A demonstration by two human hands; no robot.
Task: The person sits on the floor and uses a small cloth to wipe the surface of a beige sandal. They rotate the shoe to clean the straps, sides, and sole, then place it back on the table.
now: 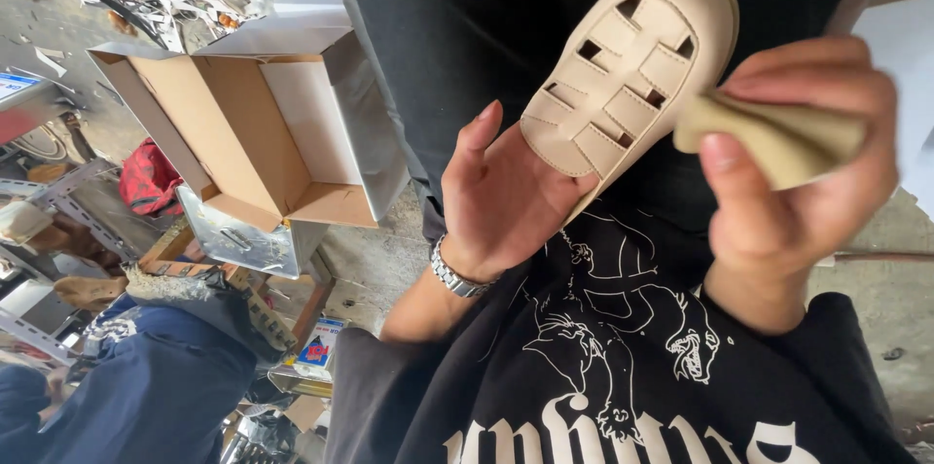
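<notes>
Fingers of the left hand [501, 196] cradle a cream woven leather shoe [630, 65] while the right hand [798, 162] pinches a folded beige cloth [778, 133] against its upper, mid-wipe, open cardboard box [258, 124] nearby.

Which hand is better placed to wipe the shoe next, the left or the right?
Probably the right hand: it pinches the cloth right against the shoe. The left hand is busy supporting the shoe from below.
</notes>
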